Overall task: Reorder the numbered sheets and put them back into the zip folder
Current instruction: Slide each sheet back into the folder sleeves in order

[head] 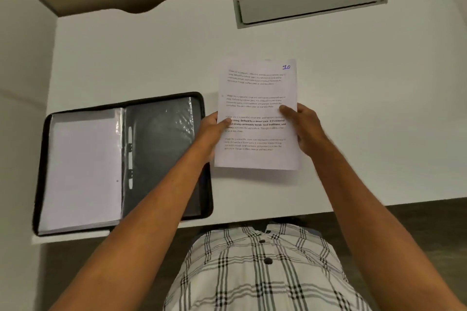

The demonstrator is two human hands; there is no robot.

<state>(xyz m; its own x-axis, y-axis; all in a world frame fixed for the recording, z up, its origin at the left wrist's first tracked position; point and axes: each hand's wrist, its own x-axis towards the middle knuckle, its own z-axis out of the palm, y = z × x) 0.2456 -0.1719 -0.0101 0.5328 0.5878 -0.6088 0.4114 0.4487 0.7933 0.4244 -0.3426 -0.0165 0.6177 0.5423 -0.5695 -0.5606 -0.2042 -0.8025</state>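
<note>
We hold the numbered sheets (pixel 256 113) upright over the white desk (pixel 353 108), both hands clamped on them. Left hand (pixel 211 131) pinches the left edge, thumb on the printed face; right hand (pixel 304 129) grips the right edge, thumb likewise on front. Top sheet reads "10" in blue, above the right thumb. Zip folder (pixel 121 161) lies open flat just left of the left hand, clear sleeves inside. Grey cable hatch (pixel 309 0) well beyond the grip.
</note>
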